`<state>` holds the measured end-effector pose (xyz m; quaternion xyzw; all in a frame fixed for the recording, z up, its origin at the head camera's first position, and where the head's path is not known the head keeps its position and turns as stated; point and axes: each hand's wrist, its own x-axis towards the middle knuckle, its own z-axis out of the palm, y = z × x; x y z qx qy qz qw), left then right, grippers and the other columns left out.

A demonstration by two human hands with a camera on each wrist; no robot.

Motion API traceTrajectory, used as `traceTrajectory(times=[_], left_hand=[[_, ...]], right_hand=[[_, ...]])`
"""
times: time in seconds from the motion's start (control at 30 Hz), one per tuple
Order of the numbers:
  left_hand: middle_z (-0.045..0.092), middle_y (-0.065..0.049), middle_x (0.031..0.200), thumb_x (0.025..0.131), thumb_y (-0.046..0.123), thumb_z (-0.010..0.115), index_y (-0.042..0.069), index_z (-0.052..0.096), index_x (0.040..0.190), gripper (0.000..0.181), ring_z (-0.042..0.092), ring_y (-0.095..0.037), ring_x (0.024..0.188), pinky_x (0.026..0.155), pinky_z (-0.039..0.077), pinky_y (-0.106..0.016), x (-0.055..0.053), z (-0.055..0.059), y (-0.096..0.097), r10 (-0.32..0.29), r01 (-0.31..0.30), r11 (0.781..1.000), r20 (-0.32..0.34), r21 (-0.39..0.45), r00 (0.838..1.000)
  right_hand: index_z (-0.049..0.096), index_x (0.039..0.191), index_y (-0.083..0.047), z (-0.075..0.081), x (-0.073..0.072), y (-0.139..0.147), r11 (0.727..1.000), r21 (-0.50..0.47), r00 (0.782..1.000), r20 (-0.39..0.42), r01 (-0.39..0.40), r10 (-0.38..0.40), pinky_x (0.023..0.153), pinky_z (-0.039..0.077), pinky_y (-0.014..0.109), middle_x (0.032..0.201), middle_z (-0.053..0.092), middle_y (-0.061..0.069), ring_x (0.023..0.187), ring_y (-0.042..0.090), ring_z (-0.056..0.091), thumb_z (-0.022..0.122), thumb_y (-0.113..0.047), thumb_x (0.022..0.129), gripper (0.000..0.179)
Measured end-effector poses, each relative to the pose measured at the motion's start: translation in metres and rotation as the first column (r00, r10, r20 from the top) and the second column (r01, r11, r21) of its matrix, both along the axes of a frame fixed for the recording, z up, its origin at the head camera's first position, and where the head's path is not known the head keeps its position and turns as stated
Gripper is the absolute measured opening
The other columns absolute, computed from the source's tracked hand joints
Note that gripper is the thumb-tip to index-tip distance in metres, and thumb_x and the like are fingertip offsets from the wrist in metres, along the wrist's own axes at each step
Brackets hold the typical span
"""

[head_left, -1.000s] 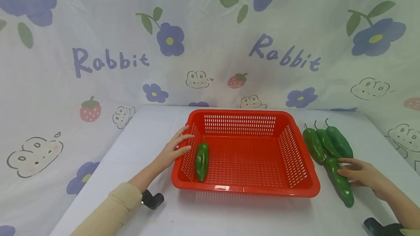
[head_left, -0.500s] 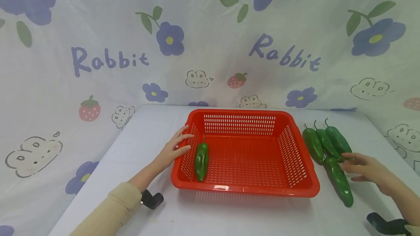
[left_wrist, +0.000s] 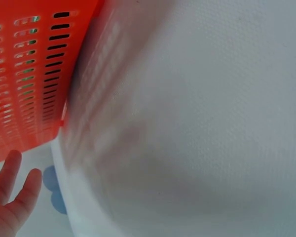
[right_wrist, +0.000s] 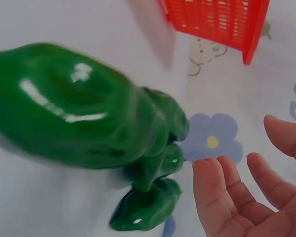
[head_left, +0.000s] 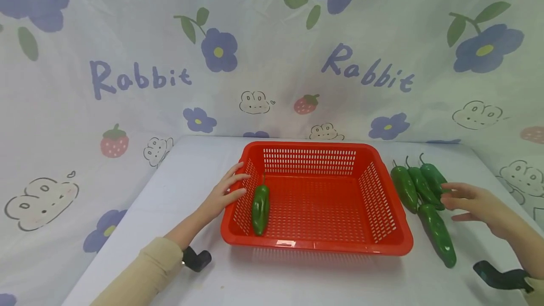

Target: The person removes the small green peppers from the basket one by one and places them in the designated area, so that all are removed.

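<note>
A red plastic basket (head_left: 316,247) with slotted walls stands mid-table, and one green pepper (head_left: 260,209) lies along its left side inside. On the basket's left rim rests my left hand (head_left: 223,193), fingers spread and fairly straight. Right of the basket, three green peppers (head_left: 420,185) lie side by side with stems pointing away. A fourth, longer green pepper (head_left: 437,236) lies nearer, its top end against them. My right hand (head_left: 473,204) hovers beside this group with loosely bent fingers and holds nothing. In the right wrist view the near pepper (right_wrist: 74,106) looms large, apart from the fingers.
A white cloth covers the table (head_left: 297,282). Behind it hangs a patterned curtain (head_left: 272,51) with flowers, rabbits and strawberries. Each wrist carries a black strap device; the left one (head_left: 197,259) sits close to the tabletop.
My right hand has come off the near pepper and shifted up and away from me, toward the rightmost pepper of the three. My left hand stays on the basket rim.
</note>
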<state>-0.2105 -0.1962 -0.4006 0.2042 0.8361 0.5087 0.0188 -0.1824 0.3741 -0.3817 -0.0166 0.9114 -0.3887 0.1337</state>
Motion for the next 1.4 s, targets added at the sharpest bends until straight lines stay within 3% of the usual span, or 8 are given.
traceTrajectory(times=[0.1,0.2,0.53,1.0,1.13,1.3,1.4], left_hand=[[0.016,-0.006,0.152,0.090,0.020,0.053,0.005,0.049,0.128,0.041,0.018,-0.036,0.136,0.089,0.046,-0.050,0.001,0.000,-0.001,0.003,-0.003,1.000,0.001,0.000,1.000],[0.016,-0.007,0.152,0.090,0.020,0.053,0.004,0.049,0.128,0.041,0.018,-0.036,0.136,0.089,0.046,-0.050,0.000,-0.001,-0.001,0.001,-0.001,1.000,-0.007,-0.002,1.000],[0.016,-0.008,0.152,0.090,0.020,0.052,0.004,0.049,0.127,0.041,0.017,-0.037,0.137,0.091,0.044,-0.051,0.000,-0.001,0.000,-0.001,0.001,1.000,-0.013,-0.004,1.000],[0.016,-0.008,0.152,0.089,0.020,0.053,0.004,0.049,0.128,0.042,0.016,-0.036,0.137,0.091,0.044,-0.052,0.000,0.000,0.001,-0.001,0.001,1.000,-0.011,-0.004,1.000],[0.016,-0.008,0.151,0.089,0.020,0.053,0.003,0.049,0.127,0.042,0.017,-0.037,0.136,0.090,0.045,-0.051,-0.001,-0.001,0.000,-0.002,0.002,1.000,-0.019,-0.011,1.000],[0.016,-0.009,0.151,0.090,0.019,0.053,0.003,0.050,0.127,0.041,0.016,-0.037,0.137,0.090,0.045,-0.051,-0.001,-0.002,-0.001,-0.004,0.003,1.000,-0.023,-0.012,1.000],[0.016,-0.009,0.152,0.089,0.019,0.053,0.004,0.050,0.127,0.040,0.016,-0.037,0.137,0.090,0.044,-0.052,-0.002,-0.002,0.000,-0.006,0.006,1.000,-0.023,-0.011,1.000]], right_hand=[[0.025,0.132,0.017,0.004,-0.003,-0.007,1.000,-0.005,1.000,-0.008,-0.009,0.009,0.070,0.055,0.037,0.117,0.048,0.036,0.092,0.026,0.060,0.051,-0.025,0.093,0.063],[0.024,0.133,0.015,0.009,-0.005,-0.014,1.000,-0.021,0.999,-0.025,-0.020,0.020,0.070,0.056,0.037,0.119,0.047,0.036,0.093,0.026,0.060,0.050,-0.026,0.094,0.063],[0.018,0.138,0.011,0.035,-0.017,-0.037,0.991,-0.122,0.994,-0.099,-0.050,0.038,0.072,0.056,0.035,0.126,0.040,0.036,0.084,-0.004,0.056,0.049,-0.024,0.094,0.064],[0.012,0.145,-0.001,0.074,-0.029,-0.085,0.975,-0.214,0.996,-0.082,-0.057,0.040,0.077,0.054,0.037,0.137,0.033,0.032,0.084,-0.011,0.054,0.053,-0.032,0.091,0.075],[0.011,0.145,-0.002,0.082,-0.032,-0.097,0.961,-0.267,0.997,-0.059,-0.065,0.051,0.079,0.054,0.040,0.138,0.031,0.031,0.086,-0.007,0.056,0.053,-0.032,0.092,0.075],[0.011,0.146,-0.005,0.090,-0.032,-0.119,0.947,-0.312,0.997,-0.027,-0.074,0.069,0.083,0.051,0.044,0.141,0.029,0.028,0.109,0.023,0.055,0.054,-0.034,0.091,0.076],[0.013,0.146,-0.007,0.093,-0.029,-0.136,0.932,-0.353,0.996,-0.015,-0.083,0.083,0.085,0.050,0.044,0.142,0.029,0.026,0.111,0.026,0.053,0.056,-0.033,0.090,0.076]])
